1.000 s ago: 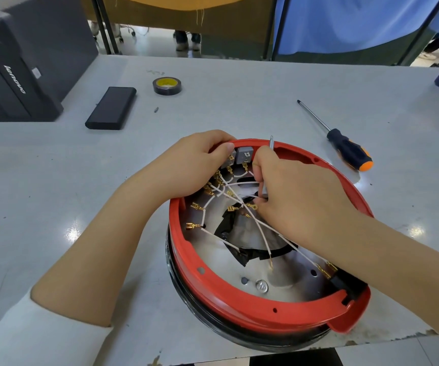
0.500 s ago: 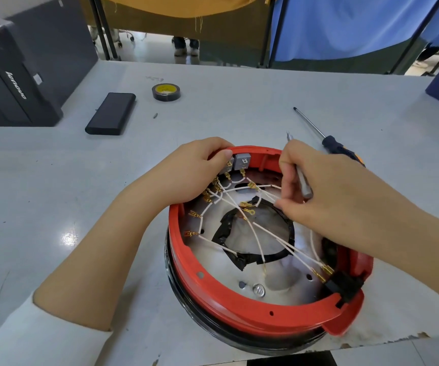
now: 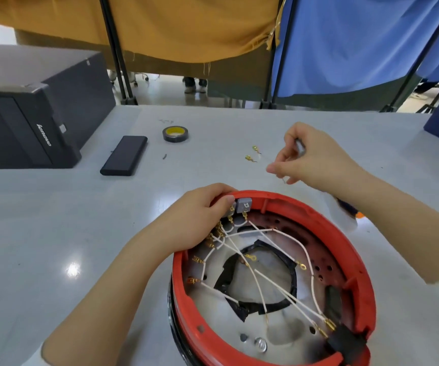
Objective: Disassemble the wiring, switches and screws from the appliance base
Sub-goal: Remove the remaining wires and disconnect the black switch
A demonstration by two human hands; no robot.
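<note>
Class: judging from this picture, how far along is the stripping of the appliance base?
Early. Done: two loose terminals lie on the table. In hand: the right hand pinches a thin tool; the left hand grips the red rim. Left: white wires, grey switch, bottom screw.

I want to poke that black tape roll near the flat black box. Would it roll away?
Probably not as it lies: the tape roll rests flat on the table, so a poke would likely just slide it. It looks small and hollow, so probably light. Stood on edge, it might roll.
</note>
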